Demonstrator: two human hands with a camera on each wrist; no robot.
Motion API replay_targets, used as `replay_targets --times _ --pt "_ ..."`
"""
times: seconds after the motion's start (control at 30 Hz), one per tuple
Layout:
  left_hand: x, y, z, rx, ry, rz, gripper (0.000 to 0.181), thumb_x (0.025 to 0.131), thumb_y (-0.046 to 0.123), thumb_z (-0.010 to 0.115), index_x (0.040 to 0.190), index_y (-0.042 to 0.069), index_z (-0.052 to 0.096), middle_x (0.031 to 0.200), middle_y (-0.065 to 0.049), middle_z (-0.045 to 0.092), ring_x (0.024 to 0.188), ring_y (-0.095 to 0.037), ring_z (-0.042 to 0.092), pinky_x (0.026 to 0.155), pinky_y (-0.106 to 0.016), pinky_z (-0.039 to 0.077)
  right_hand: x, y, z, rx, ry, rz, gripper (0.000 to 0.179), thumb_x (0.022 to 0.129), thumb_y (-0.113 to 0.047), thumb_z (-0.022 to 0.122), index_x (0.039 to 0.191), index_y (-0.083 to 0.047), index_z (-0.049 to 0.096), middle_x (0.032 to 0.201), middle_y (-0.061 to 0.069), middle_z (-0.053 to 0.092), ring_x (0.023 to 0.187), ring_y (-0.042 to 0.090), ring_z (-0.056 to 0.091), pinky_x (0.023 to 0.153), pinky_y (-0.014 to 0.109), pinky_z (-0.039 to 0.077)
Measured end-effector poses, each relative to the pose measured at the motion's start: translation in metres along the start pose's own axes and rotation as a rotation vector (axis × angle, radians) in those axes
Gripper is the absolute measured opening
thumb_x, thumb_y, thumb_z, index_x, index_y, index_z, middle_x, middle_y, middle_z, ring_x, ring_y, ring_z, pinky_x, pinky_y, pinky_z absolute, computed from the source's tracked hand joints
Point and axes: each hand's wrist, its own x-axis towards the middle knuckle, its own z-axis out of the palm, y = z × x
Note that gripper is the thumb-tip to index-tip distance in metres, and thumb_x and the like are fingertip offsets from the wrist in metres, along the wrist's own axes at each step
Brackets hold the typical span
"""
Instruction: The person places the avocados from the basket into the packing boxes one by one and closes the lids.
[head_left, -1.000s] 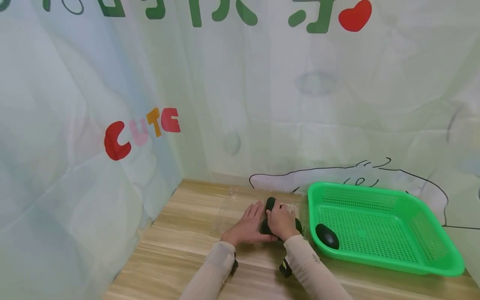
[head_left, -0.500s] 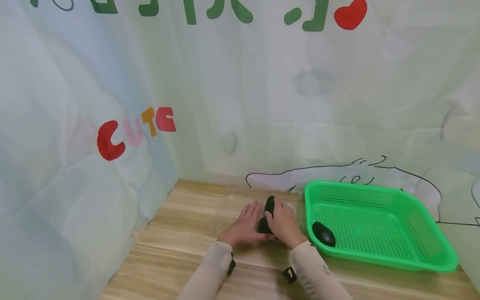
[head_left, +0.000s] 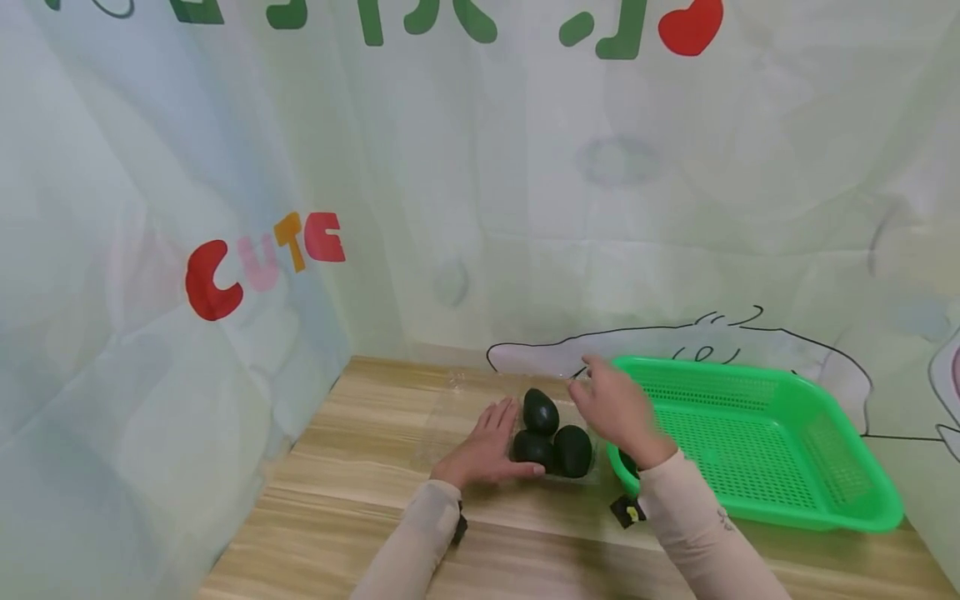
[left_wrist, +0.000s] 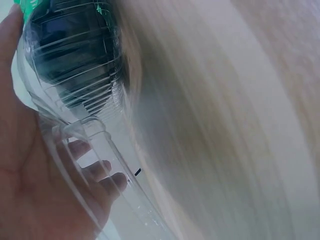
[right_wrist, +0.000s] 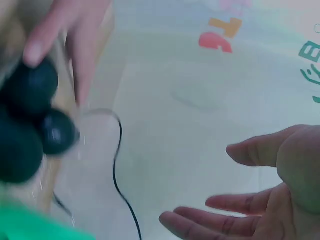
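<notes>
Three dark avocados (head_left: 540, 412) sit grouped in the right half of a clear plastic clamshell box (head_left: 444, 423), whose lid lies folded out to the left. My left hand (head_left: 483, 450) rests along the box's left side of the avocados, fingers straight, thumb across the front. In the left wrist view the ribbed clear wall (left_wrist: 102, 127) passes beside the palm. My right hand (head_left: 618, 408) hovers above the left rim of a green basket, holding nothing. Its fingers spread apart in the right wrist view. Another dark avocado (head_left: 628, 463) in the basket is mostly hidden by my right wrist.
The green plastic basket (head_left: 765, 510) stands right of the box on the wood-grain table (head_left: 322, 492). Printed cloth (head_left: 465, 183) hangs behind and at the left, close to the table's edges.
My right hand has let go of the avocados in the box and moved right, up to the basket's rim. All three avocados now show. My left hand stays on the box.
</notes>
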Motion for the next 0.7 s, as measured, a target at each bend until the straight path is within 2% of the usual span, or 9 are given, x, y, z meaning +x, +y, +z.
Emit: replay_targets --times 0.07,0.23,0.33,0.37,0.47,0.57,0.7 --pt "0.0 0.0 0.0 -0.005 0.005 0.003 0.12 0.083 0.074 0.065 0.163 0.003 0.01 0.17 -0.019 0.008 0.156 -0.04 0.009 0.124 -0.051 0.021 0.002 0.008 -0.011 -0.04 0.004 -0.017 0.054 0.104 -0.031 0.056 0.143 0.006 0.05 0.128 0.027 0.065 0.106 0.041 0.068 0.074 0.05 0.059" --pt "-0.001 0.0 0.0 -0.009 0.014 0.009 0.12 0.083 0.072 0.067 0.163 0.002 0.011 0.17 -0.019 0.009 0.156 -0.04 0.01 0.124 -0.051 0.021 0.005 0.027 -0.032 -0.113 -0.035 -0.057 0.052 0.103 -0.029 0.058 0.14 0.006 0.052 0.13 0.027 0.064 0.106 0.04 0.068 0.074 0.051 0.059" --pt "-0.002 0.001 0.0 -0.011 0.012 0.011 0.12 0.083 0.071 0.068 0.163 0.003 0.011 0.17 -0.019 0.008 0.156 -0.04 0.01 0.124 -0.052 0.022 0.005 0.037 -0.036 -0.17 -0.066 -0.079 0.048 0.101 -0.028 0.061 0.135 0.006 0.057 0.128 0.026 0.065 0.1 0.037 0.069 0.068 0.048 0.059" --pt "-0.003 0.001 -0.001 -0.013 0.009 0.011 0.12 0.083 0.071 0.067 0.163 0.003 0.01 0.17 -0.018 0.008 0.156 -0.04 0.009 0.124 -0.051 0.022 0.005 0.041 -0.037 -0.188 -0.081 -0.081 0.046 0.1 -0.026 0.062 0.133 0.006 0.059 0.127 0.025 0.066 0.094 0.035 0.07 0.063 0.046 0.058" --pt "-0.004 0.003 -0.001 -0.016 0.005 0.013 0.119 0.083 0.071 0.067 0.163 0.003 0.011 0.17 -0.018 0.008 0.156 -0.04 0.009 0.124 -0.052 0.021 0.003 0.051 -0.036 -0.256 -0.15 -0.092 0.043 0.096 -0.023 0.066 0.129 0.004 0.062 0.124 0.023 0.067 0.086 0.032 0.07 0.059 0.043 0.056" --pt "-0.004 0.003 -0.002 -0.008 0.003 0.011 0.12 0.083 0.072 0.066 0.163 0.003 0.01 0.17 -0.017 0.007 0.156 -0.039 0.009 0.125 -0.05 0.019 -0.001 0.062 -0.034 -0.315 -0.255 -0.097 0.043 0.093 -0.022 0.07 0.128 0.002 0.063 0.124 0.021 0.068 0.091 0.034 0.07 0.063 0.047 0.057" --pt "-0.003 0.003 -0.002 0.013 0.001 0.002 0.12 0.083 0.074 0.065 0.163 0.004 0.009 0.171 -0.015 0.006 0.157 -0.037 0.009 0.125 -0.049 0.019 -0.004 0.074 -0.032 -0.368 -0.377 -0.098 0.049 0.09 -0.027 0.075 0.13 0.0 0.062 0.125 0.019 0.067 0.11 0.039 0.065 0.077 0.054 0.057"
